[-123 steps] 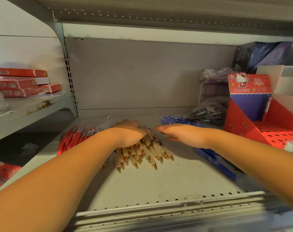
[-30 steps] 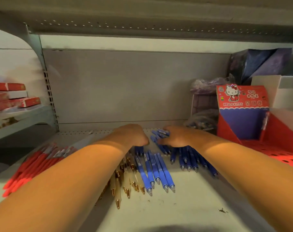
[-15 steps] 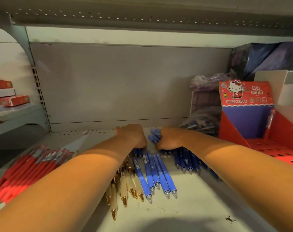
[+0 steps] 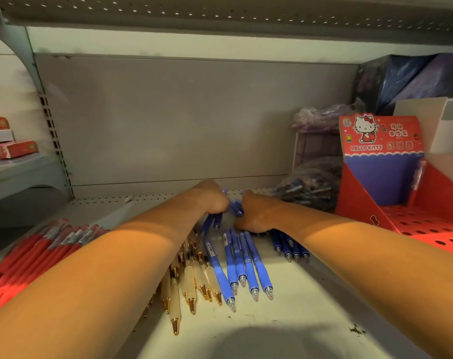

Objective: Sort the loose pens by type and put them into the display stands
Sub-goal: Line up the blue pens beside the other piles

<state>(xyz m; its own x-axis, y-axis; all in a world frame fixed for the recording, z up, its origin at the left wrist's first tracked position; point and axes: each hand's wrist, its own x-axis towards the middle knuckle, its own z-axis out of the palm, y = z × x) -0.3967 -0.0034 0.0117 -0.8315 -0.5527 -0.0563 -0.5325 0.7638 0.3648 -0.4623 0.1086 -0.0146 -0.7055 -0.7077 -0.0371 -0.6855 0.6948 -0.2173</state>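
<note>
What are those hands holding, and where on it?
Both the left hand and right hand grip blue pens at their back ends, opposite the tips.

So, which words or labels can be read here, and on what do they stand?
"HELLO KITTY": header card of the red display stand.
Chinese characters beside it: too blurred to read.
Labels on the blue pens and red pens: too small to read.

The pale metal shelf (image 4: 298, 320) carried, from left to right, a heap of red pens (image 4: 38, 255), cream pens (image 4: 189, 283) with gold tips, and blue pens (image 4: 246, 265). A red display stand (image 4: 360, 203) stood at the right, clear bags (image 4: 311, 187) just beside it.
</note>
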